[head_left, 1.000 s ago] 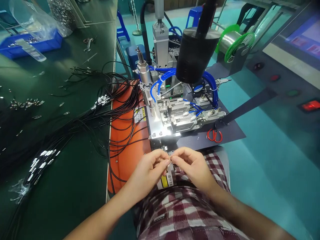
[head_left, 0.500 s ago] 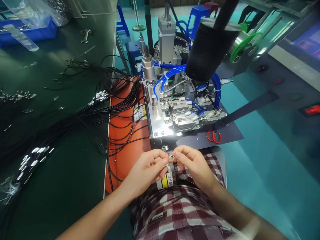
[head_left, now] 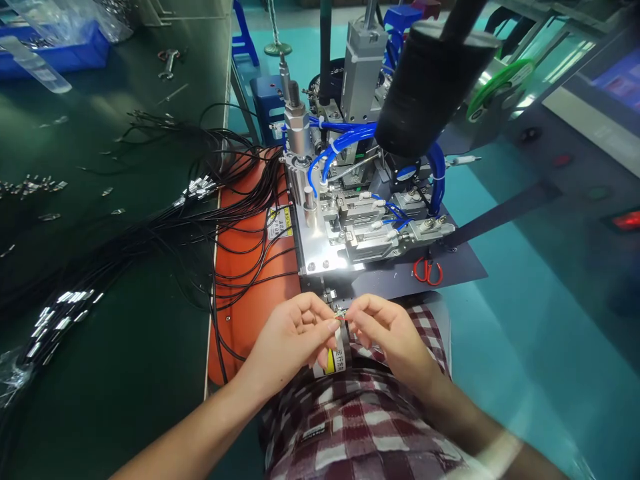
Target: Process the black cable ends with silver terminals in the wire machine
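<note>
In front of my lap, my left hand point(head_left: 295, 337) and my right hand point(head_left: 387, 330) meet with thumbs and forefingers pinched. Between the fingertips is a tiny silvery connector point(head_left: 341, 311), with a thin red wire point(head_left: 342, 319) stretched just below it. The fingers cover most of both, so which fingertip grips which end is hard to make out. Just beyond my hands stands a metal bench machine point(head_left: 320, 250) with blue air hoses point(head_left: 350, 141). A label with yellow and black markings point(head_left: 337, 357) is partly hidden behind my left fingers.
Black cables point(head_left: 250, 220) with metal ends drape over an orange stool point(head_left: 250, 327) and the dark table point(head_left: 150, 373). Red-handled scissors point(head_left: 429, 272) lie beside the machine. Its black cylinder point(head_left: 430, 93) hangs over the right side. A blue bin point(head_left: 75, 53) and wrench point(head_left: 169, 65) sit far left.
The fingertips have shifted slightly and the small connector has turned between them; the red wire now shows across the gap. The camera view has moved a little.
</note>
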### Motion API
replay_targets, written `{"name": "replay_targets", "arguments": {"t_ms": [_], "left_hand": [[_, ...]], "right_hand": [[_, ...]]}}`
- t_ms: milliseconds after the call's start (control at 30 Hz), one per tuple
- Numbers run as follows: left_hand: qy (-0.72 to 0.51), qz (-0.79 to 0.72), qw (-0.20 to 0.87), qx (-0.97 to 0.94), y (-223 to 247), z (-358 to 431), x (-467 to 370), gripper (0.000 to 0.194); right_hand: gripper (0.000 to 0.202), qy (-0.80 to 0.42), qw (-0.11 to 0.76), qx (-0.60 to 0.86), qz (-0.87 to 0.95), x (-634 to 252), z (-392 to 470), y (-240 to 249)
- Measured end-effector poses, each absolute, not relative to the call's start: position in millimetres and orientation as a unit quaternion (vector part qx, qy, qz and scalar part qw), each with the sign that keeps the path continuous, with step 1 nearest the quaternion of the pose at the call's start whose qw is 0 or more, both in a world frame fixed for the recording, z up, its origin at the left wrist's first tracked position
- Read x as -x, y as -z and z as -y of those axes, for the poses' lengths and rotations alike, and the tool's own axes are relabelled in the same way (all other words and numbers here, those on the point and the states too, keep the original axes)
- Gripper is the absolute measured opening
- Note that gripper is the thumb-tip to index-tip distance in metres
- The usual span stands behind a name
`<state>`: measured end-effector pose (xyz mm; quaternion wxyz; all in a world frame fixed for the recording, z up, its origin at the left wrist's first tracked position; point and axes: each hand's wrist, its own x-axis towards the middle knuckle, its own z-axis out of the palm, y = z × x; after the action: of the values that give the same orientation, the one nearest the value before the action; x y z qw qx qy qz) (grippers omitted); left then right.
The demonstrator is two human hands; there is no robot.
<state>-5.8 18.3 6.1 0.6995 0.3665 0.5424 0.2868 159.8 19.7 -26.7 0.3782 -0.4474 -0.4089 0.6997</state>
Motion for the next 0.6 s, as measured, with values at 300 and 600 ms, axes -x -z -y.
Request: {"name": "replay_targets", "arguments": {"t_ms": [300, 600], "left_hand": [[-0.329, -0.534, 0.69, -0.363, -4.2, -12.5, 2.0, 0.025], [-0.337, -0.502, 0.739, -0.299, 0.6, -13.0, 3.8, 0.02]], "right_hand": [[0.019, -0.68, 0.378, 0.464, 0.424, -154.5, -14.2, 24.8], [0.019, -0.649, 0.373, 0.481, 0.457, -154.5, -14.4, 26.6]]}}
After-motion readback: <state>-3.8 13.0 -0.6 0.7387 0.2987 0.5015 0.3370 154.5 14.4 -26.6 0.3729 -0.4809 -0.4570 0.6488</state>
